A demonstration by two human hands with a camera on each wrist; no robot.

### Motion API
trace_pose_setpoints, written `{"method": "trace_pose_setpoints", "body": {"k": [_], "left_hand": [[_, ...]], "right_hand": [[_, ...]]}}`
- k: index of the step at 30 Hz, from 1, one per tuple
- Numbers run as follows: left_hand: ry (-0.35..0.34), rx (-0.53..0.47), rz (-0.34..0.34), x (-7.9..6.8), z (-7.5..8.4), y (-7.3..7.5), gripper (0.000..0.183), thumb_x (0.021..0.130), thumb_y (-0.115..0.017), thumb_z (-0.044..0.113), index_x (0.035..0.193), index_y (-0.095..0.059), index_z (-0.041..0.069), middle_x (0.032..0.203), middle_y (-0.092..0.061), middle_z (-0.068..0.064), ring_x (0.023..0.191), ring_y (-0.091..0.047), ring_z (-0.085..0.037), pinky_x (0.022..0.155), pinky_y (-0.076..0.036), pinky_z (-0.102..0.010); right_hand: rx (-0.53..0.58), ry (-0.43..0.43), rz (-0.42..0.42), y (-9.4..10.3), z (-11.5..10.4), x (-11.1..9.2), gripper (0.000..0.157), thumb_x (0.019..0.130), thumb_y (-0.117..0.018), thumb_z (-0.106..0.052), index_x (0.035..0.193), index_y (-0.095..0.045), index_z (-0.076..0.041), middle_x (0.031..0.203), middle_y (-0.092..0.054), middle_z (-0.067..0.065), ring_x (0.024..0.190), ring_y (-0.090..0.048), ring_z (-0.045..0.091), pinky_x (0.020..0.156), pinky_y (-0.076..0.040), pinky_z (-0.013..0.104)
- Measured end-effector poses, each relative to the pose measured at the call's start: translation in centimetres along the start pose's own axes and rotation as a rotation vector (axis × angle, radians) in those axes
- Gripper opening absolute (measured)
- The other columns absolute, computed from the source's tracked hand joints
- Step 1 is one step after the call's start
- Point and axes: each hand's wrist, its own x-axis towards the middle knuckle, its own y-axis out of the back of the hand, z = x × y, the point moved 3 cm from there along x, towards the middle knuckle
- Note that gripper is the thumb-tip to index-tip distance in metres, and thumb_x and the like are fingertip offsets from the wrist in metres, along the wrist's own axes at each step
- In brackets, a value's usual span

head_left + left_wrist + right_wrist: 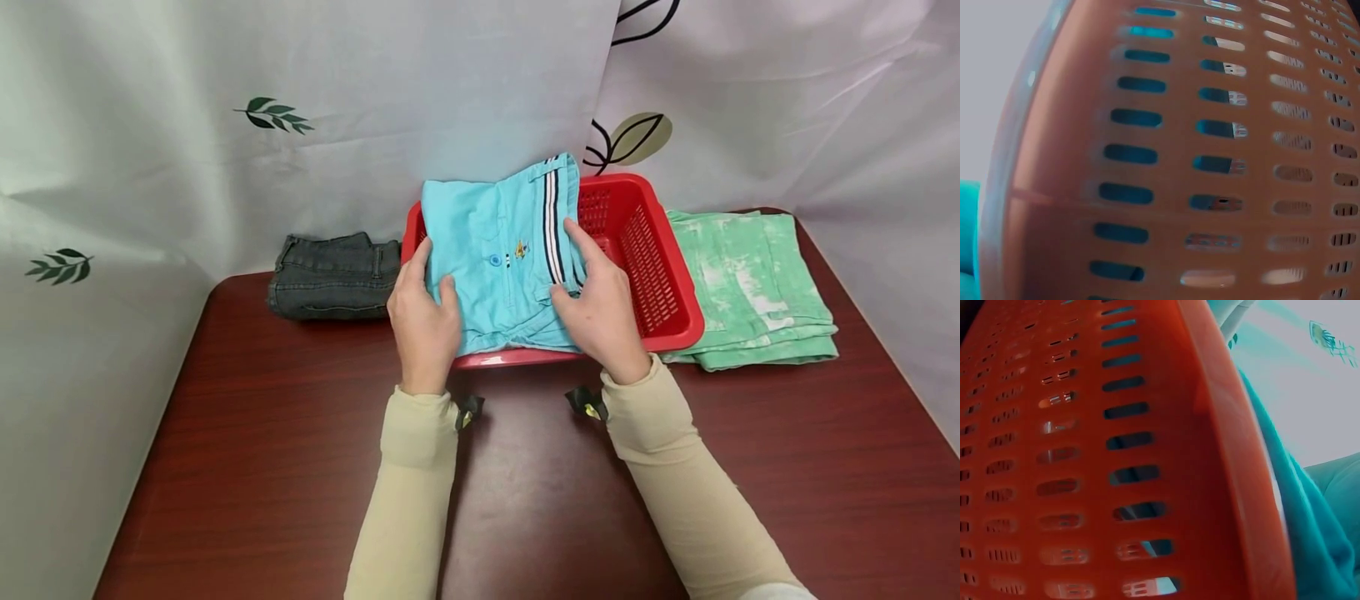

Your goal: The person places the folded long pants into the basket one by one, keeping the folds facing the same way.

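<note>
Folded light blue shorts (480, 242), with a striped waistband at their right side, lie over the left part of a red plastic basket (678, 321). My left hand (423, 325) holds their left edge, thumb on top. At the waistband my right hand (600, 304) grips the other side, its thumb also on top and its lower fingers hidden. Both wrist views are mostly filled by the basket's slotted wall (1172, 178), with blue cloth (1319, 531) showing past the rim in the right wrist view.
Dark grey folded jeans (330, 287) lie left of the basket. To its right sits a folded green and white tie-dye garment (750, 283), close against the basket. A pale curtain (337, 167) with leaf prints hangs behind the reddish-brown table (262, 467).
</note>
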Motion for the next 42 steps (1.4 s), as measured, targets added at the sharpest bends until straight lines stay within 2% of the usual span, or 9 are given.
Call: {"method": "trace_pose_setpoints", "body": {"k": [9,16,30,42], "left_hand": [[0.004,0.072,-0.021,0.1,-0.2,-0.3,0.049,0.098,-0.060,0.005,0.146,-0.051,0.002,0.140,-0.057,-0.017,0.128,-0.053,-0.031,0.110,-0.037,-0.049],[0.023,0.098,-0.033,0.1,-0.2,-0.3,0.049,0.098,-0.060,0.005,0.146,-0.051,0.001,0.140,-0.058,-0.017,0.127,-0.054,-0.032,0.108,-0.039,-0.050],[0.032,0.154,-0.076,0.1,-0.4,-0.5,0.045,0.099,-0.058,0.005,0.143,-0.054,0.000,0.129,-0.063,-0.020,0.116,-0.059,-0.038,0.101,-0.043,-0.053],[0.052,0.197,-0.115,0.3,-0.6,-0.6,0.045,0.099,-0.057,0.005,0.144,-0.053,-0.001,0.130,-0.062,-0.020,0.118,-0.058,-0.040,0.102,-0.043,-0.053]], "right_hand": [[-0.040,-0.031,-0.022,-0.5,0.2,0.0,0.077,0.085,-0.071,0.002,0.155,-0.040,-0.010,0.152,-0.048,0.013,0.136,-0.047,0.028,0.099,-0.050,0.052],[-0.063,-0.041,-0.035,-0.6,0.2,0.0,0.079,0.084,-0.070,0.003,0.155,-0.039,-0.010,0.151,-0.048,0.013,0.136,-0.047,0.029,0.100,-0.049,0.052],[-0.113,-0.070,-0.066,-1.1,0.5,0.0,0.078,0.083,-0.067,0.004,0.155,-0.039,-0.008,0.153,-0.046,0.013,0.136,-0.046,0.030,0.102,-0.048,0.052],[-0.125,-0.116,-0.099,-1.3,0.9,0.1,0.079,0.083,-0.067,0.003,0.156,-0.037,-0.009,0.155,-0.043,0.012,0.137,-0.045,0.030,0.101,-0.049,0.052]]}}
